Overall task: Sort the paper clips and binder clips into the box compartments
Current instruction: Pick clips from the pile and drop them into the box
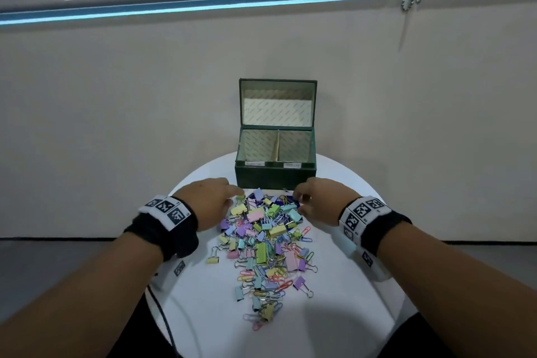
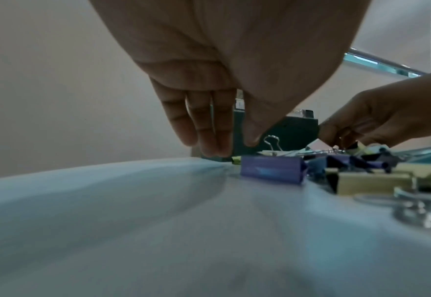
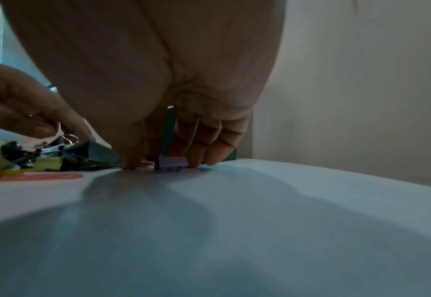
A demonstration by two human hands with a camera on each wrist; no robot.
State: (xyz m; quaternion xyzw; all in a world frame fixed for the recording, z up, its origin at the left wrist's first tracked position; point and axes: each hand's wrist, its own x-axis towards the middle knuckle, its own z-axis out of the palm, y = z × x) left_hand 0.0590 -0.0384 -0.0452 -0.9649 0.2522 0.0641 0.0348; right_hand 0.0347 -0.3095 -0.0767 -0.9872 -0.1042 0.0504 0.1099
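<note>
With both compartments of the box (image 1: 275,174) bare, each hand's fingers reached down, narrowed, into the pile (image 1: 266,229); better to pinch one clip cleanly than drag neighbours.

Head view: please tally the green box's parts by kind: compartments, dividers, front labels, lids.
Compartments: 2
Divider: 1
Front labels: 2
Open lid: 1
Total: 6

bare table (image 1: 348,285) flanks the clip pile (image 1: 263,244); the open box (image 1: 275,176) walls off its far end.
</note>
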